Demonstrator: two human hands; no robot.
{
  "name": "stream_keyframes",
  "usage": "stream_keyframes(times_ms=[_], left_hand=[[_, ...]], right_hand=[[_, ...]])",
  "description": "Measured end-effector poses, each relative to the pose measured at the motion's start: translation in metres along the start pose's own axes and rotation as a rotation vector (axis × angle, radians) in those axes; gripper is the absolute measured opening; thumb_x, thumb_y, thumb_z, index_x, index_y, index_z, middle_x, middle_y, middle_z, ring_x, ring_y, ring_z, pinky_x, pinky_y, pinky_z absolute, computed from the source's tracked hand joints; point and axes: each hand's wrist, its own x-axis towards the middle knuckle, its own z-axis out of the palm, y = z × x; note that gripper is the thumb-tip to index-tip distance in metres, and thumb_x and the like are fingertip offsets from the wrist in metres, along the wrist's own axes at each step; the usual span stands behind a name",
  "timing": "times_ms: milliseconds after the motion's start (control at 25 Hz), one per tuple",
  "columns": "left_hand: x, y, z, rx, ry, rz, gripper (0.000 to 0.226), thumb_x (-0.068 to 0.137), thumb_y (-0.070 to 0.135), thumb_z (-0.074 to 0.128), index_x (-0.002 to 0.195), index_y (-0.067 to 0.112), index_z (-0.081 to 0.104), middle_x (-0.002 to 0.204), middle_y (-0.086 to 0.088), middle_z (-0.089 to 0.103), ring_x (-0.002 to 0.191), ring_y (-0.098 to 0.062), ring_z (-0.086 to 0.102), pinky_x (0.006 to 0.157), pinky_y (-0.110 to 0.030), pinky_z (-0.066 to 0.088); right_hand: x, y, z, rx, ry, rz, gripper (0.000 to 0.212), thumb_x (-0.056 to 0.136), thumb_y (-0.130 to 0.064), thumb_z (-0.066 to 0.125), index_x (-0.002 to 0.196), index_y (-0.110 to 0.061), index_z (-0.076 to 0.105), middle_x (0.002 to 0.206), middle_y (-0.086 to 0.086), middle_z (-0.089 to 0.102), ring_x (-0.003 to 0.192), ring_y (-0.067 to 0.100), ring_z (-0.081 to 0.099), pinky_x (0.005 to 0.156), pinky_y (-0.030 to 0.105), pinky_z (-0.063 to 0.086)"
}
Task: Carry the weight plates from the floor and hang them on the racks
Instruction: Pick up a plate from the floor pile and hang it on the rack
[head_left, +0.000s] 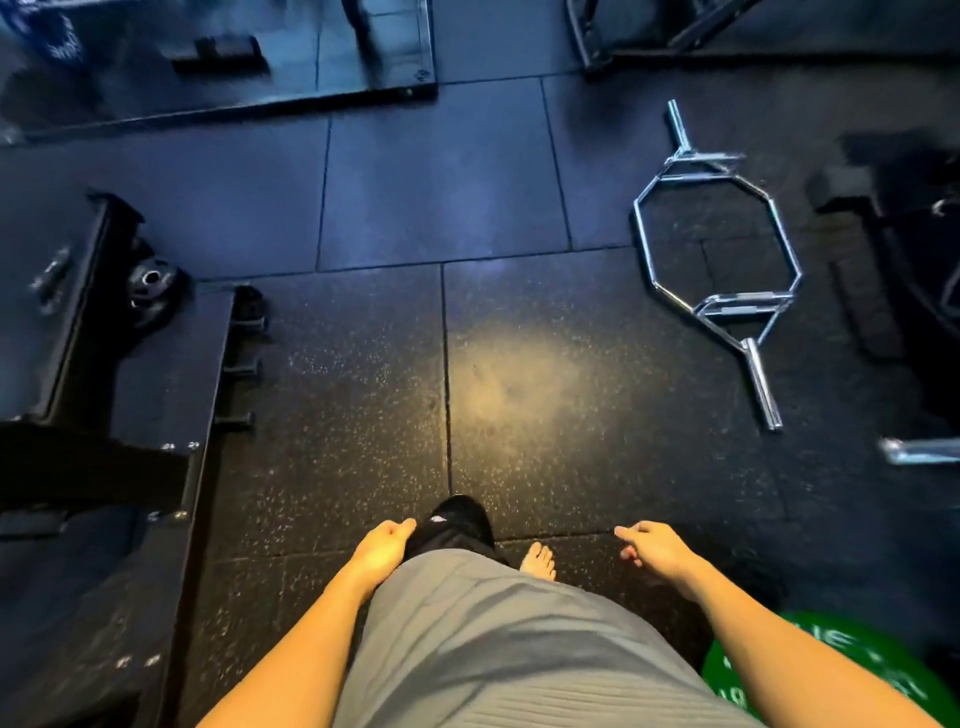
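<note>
- Both hands hang low in front of the person and hold nothing.
- The left hand has its fingers loosely curled, next to the grey shorts.
- The right hand is out to the side, with its fingers loose and bent a little.
- A round green weight plate with white letters lies flat on the floor at the bottom right, partly hidden behind the right arm.
- A small dark round weight plate with a shiny middle hole sits at the left, against the black metal rack.
- Short black pegs stick out from the side of that rack.
- A shiny silver bar with a six-sided frame lies on the black speckled rubber floor at the right, well apart from both hands.
- One bare foot and one black shoe show below the shorts.
</note>
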Motion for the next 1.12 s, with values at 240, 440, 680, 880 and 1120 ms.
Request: stream_keyframes(times_ms=[240,440,680,880,1120], left_hand=[[0.085,0.099,-0.046,-0.041,-0.072,-0.068,0.037,0.105,0.035,0.037,0.097,0.009,0.063,0.102,-0.005,0.061,0.097,-0.023,0.057,0.089,-0.036,0.043],[0.163,0.231,-0.129,-0.041,-0.078,-0.023,0.036,0.105,0.031,0.038,0.084,0.009,0.056,0.079,-0.008,0.057,0.067,-0.020,0.051,0.063,-0.030,0.038],[0.244,0.387,-0.240,-0.086,-0.020,-0.004,0.027,0.104,0.033,0.041,0.089,0.013,0.053,0.082,-0.006,0.056,0.063,-0.016,0.048,0.057,-0.028,0.037],[0.311,0.474,-0.289,-0.229,0.030,-0.104,0.025,0.104,0.032,0.042,0.094,0.012,0.051,0.074,-0.004,0.051,0.055,-0.013,0.041,0.048,-0.024,0.029],[0.346,0.558,-0.332,-0.503,0.199,-0.232,0.038,0.106,0.034,0.038,0.099,0.008,0.064,0.095,-0.006,0.057,0.079,-0.021,0.056,0.077,-0.031,0.043]], right_hand=[[0.085,-0.115,-0.069,-0.014,-0.030,0.013,0.025,0.099,-0.030,0.055,0.085,-0.009,0.058,0.078,0.009,0.059,0.061,0.020,0.048,0.052,0.025,0.036],[0.142,-0.252,-0.130,0.023,0.017,-0.010,0.030,0.098,-0.028,0.056,0.074,-0.011,0.054,0.076,0.010,0.062,0.056,0.021,0.048,0.051,0.026,0.036],[0.219,-0.432,-0.196,0.028,0.045,-0.076,0.026,0.097,-0.026,0.058,0.075,-0.011,0.056,0.073,0.008,0.061,0.057,0.021,0.049,0.054,0.027,0.039],[0.309,-0.569,-0.253,-0.037,0.000,-0.072,0.022,0.097,-0.024,0.060,0.084,-0.006,0.060,0.079,0.017,0.062,0.069,0.027,0.057,0.059,0.031,0.042],[0.372,-0.773,-0.315,-0.308,-0.091,-0.129,0.021,0.099,-0.025,0.056,0.084,-0.011,0.056,0.074,0.013,0.057,0.058,0.021,0.051,0.054,0.022,0.036]])
